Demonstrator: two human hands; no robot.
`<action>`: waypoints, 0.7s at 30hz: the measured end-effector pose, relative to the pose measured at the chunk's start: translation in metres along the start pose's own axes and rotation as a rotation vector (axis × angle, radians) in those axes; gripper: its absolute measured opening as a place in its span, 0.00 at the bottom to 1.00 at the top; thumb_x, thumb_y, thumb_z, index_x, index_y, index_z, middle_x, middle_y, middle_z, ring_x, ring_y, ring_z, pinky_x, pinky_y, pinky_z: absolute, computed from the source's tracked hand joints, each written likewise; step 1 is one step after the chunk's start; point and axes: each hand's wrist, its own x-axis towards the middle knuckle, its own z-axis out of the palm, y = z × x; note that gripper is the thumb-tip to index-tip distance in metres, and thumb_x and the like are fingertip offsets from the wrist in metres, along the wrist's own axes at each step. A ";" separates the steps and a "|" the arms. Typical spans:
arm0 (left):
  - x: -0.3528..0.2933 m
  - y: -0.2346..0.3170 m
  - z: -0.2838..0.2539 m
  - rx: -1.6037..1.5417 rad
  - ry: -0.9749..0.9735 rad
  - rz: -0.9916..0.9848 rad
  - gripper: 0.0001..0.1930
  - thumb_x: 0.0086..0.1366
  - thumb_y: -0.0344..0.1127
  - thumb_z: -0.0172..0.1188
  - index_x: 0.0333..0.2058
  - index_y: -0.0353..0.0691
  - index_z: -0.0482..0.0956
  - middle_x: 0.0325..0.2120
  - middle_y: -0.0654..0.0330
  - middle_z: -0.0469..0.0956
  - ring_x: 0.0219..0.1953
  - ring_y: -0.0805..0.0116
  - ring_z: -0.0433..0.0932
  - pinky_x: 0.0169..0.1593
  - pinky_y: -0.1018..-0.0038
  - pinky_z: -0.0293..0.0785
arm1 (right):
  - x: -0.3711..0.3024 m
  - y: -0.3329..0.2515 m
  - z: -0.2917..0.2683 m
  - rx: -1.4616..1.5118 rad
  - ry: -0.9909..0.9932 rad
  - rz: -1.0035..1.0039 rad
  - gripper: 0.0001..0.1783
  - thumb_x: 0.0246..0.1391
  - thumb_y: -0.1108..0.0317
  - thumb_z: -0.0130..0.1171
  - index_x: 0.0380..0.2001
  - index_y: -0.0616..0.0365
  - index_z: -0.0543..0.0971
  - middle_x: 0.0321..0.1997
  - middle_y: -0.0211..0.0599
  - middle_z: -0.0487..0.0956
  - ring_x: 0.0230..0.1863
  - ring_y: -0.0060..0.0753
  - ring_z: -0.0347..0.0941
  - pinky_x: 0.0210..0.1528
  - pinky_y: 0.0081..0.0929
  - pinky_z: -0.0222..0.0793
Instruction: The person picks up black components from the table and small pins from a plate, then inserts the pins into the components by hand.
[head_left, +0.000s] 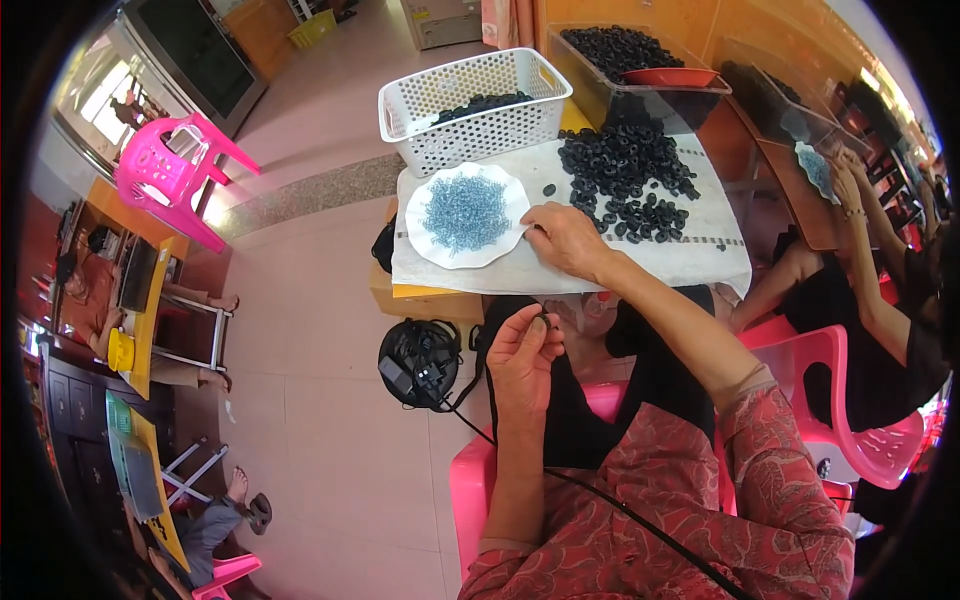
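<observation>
My left hand [522,352] is raised over my lap, thumb and fingers closed on a small black ring-shaped piece [544,319]. My right hand [566,238] rests low on the cloth, its fingers bent together at the right rim of the white scalloped plate [424,232]. Whatever is between those fingertips is too small to make out. Many tiny blue-grey clear beads [466,213] lie spread in the plate. Beyond my right hand, a pile of black ring-shaped pieces [625,165] covers the cloth. One loose black piece [549,190] lies between pile and plate.
A white perforated basket [480,130] and a clear bin [650,105], both with black pieces, stand along the far side. The white cloth [690,262] covers the table. A black bag with devices [420,365] sits left of my legs. Another person's arm [868,265] works at right.
</observation>
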 end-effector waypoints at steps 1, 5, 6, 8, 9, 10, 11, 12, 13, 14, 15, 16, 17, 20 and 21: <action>0.000 0.000 0.000 0.002 -0.001 0.001 0.10 0.63 0.26 0.55 0.44 0.36 0.75 0.34 0.54 0.79 0.30 0.70 0.79 0.32 0.78 0.75 | -0.001 0.001 0.000 -0.001 0.001 0.000 0.12 0.51 0.69 0.52 0.39 0.53 0.78 0.30 0.47 0.75 0.34 0.51 0.72 0.39 0.41 0.67; -0.001 0.002 -0.001 -0.005 0.005 0.011 0.10 0.62 0.25 0.55 0.44 0.34 0.74 0.34 0.54 0.79 0.30 0.71 0.79 0.32 0.79 0.76 | 0.002 -0.013 -0.005 -0.103 -0.133 0.012 0.15 0.53 0.69 0.49 0.44 0.46 0.77 0.31 0.48 0.73 0.33 0.53 0.72 0.37 0.43 0.67; -0.001 0.002 -0.001 -0.005 0.005 0.011 0.10 0.62 0.25 0.55 0.44 0.34 0.74 0.34 0.54 0.79 0.30 0.71 0.79 0.32 0.79 0.76 | 0.003 -0.014 -0.006 -0.164 -0.185 0.021 0.17 0.53 0.69 0.48 0.46 0.44 0.77 0.31 0.49 0.73 0.32 0.53 0.72 0.36 0.44 0.67; -0.001 0.002 0.000 -0.005 0.005 0.012 0.10 0.62 0.25 0.55 0.44 0.34 0.74 0.34 0.54 0.79 0.30 0.71 0.79 0.32 0.79 0.76 | 0.004 -0.012 -0.007 -0.179 -0.193 0.004 0.17 0.54 0.69 0.48 0.46 0.43 0.76 0.32 0.49 0.72 0.33 0.54 0.72 0.36 0.44 0.67; -0.001 0.003 0.001 -0.007 0.001 0.015 0.11 0.62 0.25 0.55 0.44 0.34 0.74 0.34 0.54 0.79 0.30 0.71 0.79 0.32 0.79 0.76 | 0.005 -0.011 -0.007 -0.194 -0.202 -0.012 0.16 0.54 0.69 0.47 0.46 0.43 0.76 0.32 0.49 0.72 0.33 0.55 0.72 0.35 0.45 0.67; -0.001 0.004 0.001 -0.009 -0.003 0.018 0.11 0.62 0.25 0.55 0.44 0.34 0.74 0.34 0.54 0.79 0.30 0.71 0.79 0.32 0.79 0.76 | 0.005 -0.009 -0.008 -0.194 -0.201 -0.013 0.16 0.54 0.69 0.47 0.46 0.43 0.76 0.32 0.49 0.72 0.33 0.55 0.72 0.35 0.45 0.67; -0.001 0.004 0.001 -0.009 -0.002 0.019 0.11 0.62 0.25 0.55 0.44 0.34 0.74 0.34 0.54 0.79 0.30 0.71 0.79 0.32 0.79 0.76 | 0.005 -0.009 -0.009 -0.210 -0.210 -0.018 0.15 0.54 0.69 0.48 0.45 0.44 0.75 0.32 0.49 0.72 0.33 0.55 0.72 0.36 0.45 0.67; -0.001 0.004 0.000 -0.011 0.002 0.021 0.11 0.62 0.25 0.56 0.44 0.34 0.74 0.34 0.54 0.79 0.30 0.71 0.79 0.32 0.79 0.75 | 0.005 -0.010 -0.010 -0.226 -0.219 -0.022 0.14 0.55 0.68 0.48 0.45 0.45 0.74 0.32 0.49 0.72 0.33 0.55 0.72 0.36 0.45 0.67; -0.001 0.004 0.000 -0.012 0.007 0.023 0.11 0.62 0.25 0.56 0.44 0.34 0.74 0.34 0.54 0.79 0.30 0.71 0.79 0.33 0.79 0.75 | 0.006 -0.010 -0.011 -0.226 -0.219 -0.023 0.14 0.55 0.68 0.48 0.45 0.45 0.74 0.32 0.49 0.72 0.33 0.55 0.72 0.36 0.45 0.67; -0.001 0.004 0.000 -0.012 0.005 0.022 0.11 0.62 0.25 0.56 0.44 0.34 0.74 0.34 0.54 0.79 0.30 0.71 0.79 0.33 0.79 0.75 | 0.007 -0.011 -0.012 -0.216 -0.240 -0.025 0.12 0.55 0.67 0.49 0.43 0.46 0.74 0.32 0.50 0.71 0.34 0.55 0.71 0.36 0.45 0.67; -0.001 0.004 0.000 -0.014 0.005 0.021 0.11 0.62 0.25 0.56 0.44 0.34 0.74 0.34 0.54 0.79 0.30 0.71 0.79 0.33 0.79 0.75 | 0.009 -0.012 -0.014 -0.207 -0.261 -0.027 0.10 0.55 0.66 0.50 0.41 0.48 0.73 0.32 0.50 0.71 0.34 0.56 0.71 0.36 0.46 0.67; -0.001 0.004 0.000 -0.015 0.005 0.020 0.11 0.62 0.25 0.56 0.44 0.34 0.74 0.34 0.55 0.79 0.30 0.71 0.79 0.33 0.79 0.75 | 0.010 -0.013 -0.016 -0.207 -0.261 -0.026 0.10 0.55 0.66 0.50 0.41 0.48 0.73 0.32 0.50 0.71 0.34 0.56 0.71 0.36 0.46 0.67; -0.001 0.003 0.000 -0.014 0.004 0.019 0.11 0.62 0.25 0.56 0.44 0.34 0.74 0.34 0.55 0.79 0.30 0.71 0.79 0.33 0.79 0.75 | 0.013 -0.015 -0.018 -0.200 -0.282 -0.043 0.10 0.54 0.66 0.50 0.40 0.49 0.73 0.32 0.52 0.72 0.35 0.57 0.72 0.37 0.46 0.67; -0.001 0.003 0.000 -0.032 0.003 0.013 0.11 0.62 0.25 0.56 0.44 0.34 0.74 0.34 0.55 0.79 0.30 0.71 0.79 0.33 0.79 0.75 | 0.017 -0.011 -0.021 -0.199 -0.304 -0.070 0.08 0.54 0.66 0.50 0.38 0.51 0.72 0.32 0.52 0.71 0.36 0.58 0.71 0.37 0.45 0.67; -0.001 0.003 -0.001 -0.039 0.001 0.016 0.11 0.62 0.25 0.55 0.44 0.35 0.74 0.34 0.55 0.79 0.30 0.71 0.78 0.33 0.79 0.75 | 0.016 -0.010 -0.021 -0.205 -0.306 -0.079 0.08 0.55 0.65 0.52 0.38 0.52 0.72 0.32 0.50 0.71 0.36 0.57 0.71 0.36 0.44 0.67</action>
